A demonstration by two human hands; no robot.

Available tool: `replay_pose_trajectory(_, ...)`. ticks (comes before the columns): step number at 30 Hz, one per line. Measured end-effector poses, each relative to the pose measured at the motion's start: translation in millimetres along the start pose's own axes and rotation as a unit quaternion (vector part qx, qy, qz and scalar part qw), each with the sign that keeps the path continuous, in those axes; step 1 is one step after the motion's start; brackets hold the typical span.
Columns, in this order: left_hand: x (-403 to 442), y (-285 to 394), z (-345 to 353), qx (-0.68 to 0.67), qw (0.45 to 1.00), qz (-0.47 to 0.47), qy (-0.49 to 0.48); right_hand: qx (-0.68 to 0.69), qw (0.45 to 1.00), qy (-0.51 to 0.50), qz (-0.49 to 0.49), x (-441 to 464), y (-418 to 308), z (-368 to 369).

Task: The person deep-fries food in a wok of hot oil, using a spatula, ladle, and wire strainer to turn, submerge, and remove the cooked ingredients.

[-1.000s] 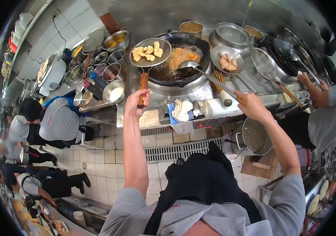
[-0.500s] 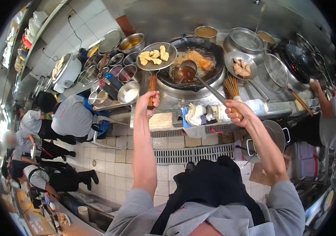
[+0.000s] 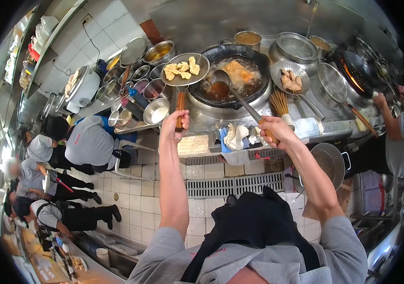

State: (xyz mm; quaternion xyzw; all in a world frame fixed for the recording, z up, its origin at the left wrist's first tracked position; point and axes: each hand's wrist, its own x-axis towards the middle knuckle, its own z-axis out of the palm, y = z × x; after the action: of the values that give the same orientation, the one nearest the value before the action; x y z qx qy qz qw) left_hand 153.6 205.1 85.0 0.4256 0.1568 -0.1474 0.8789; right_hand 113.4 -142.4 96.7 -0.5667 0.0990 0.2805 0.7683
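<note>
Closed round a wooden handle, my left hand [image 3: 175, 125] holds a strainer [image 3: 202, 77] with several pale yellow pieces [image 3: 183, 68] on it. The strainer is level, left of a black wok [image 3: 261, 61]. My right hand [image 3: 275, 131] grips the wooden end of a long ladle [image 3: 220, 78], whose bowl is in the wok's dark oil, at the left. Orange-brown food [image 3: 239, 72] bubbles in the oil right of the ladle bowl.
A perforated ladle [image 3: 301, 69] with browned pieces, a bamboo brush [image 3: 280, 105] and a mesh strainer [image 3: 330, 83] lie right of the wok. Metal bowls [image 3: 156, 111] stand left. Folded cloths [image 3: 236, 137] lie on the front edge. A co-worker [image 3: 400, 128] stands at the right; others are at left.
My right hand has moved left and toward me, and the ladle bowl has gone down into the oil, left of the food. My left hand still holds the strainer beside the wok.
</note>
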Motion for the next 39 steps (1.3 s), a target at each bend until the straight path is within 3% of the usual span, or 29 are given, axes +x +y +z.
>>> replay_pose_trajectory(3,-3.8,2.1,-0.5,0.002,1.0,0.013,0.005,-0.167,0.983,0.03,-0.075,7.9,6.7,10.3)
replay_pose_trajectory(6,-7.6,5.7,1.8,-0.009,1.0,0.021,0.008,-0.215,0.963,0.031,-0.159,34.3,9.2,14.4)
replay_pose_trajectory(9,-7.7,9.6,-0.6,-0.017,0.999,0.027,0.005,-0.195,0.964,0.035,-0.179,62.1,-3.8,28.4)
replay_pose_trajectory(13,-5.7,15.2,-6.8,-0.028,0.999,0.034,-0.012,-0.167,0.974,0.02,-0.15,90.3,-15.3,50.6)
replay_pose_trajectory(16,-4.3,18.9,-13.3,-0.039,0.998,0.027,-0.03,-0.213,0.96,0.074,-0.164,121.8,-1.5,60.2)
replay_pose_trajectory(20,-7.2,23.6,-16.7,-0.025,0.999,0.034,-0.023,-0.201,0.97,0.044,-0.132,134.1,15.1,64.2)
replay_pose_trajectory(32,-7.4,26.6,-29.0,-0.001,0.999,0.035,-0.014,-0.27,0.958,0.04,-0.082,75.8,4.0,28.2)
replay_pose_trajectory(39,-13.1,24.4,-25.4,0.01,0.999,0.043,-0.023,-0.158,0.987,0.042,-0.002,17.0,-6.7,7.5)
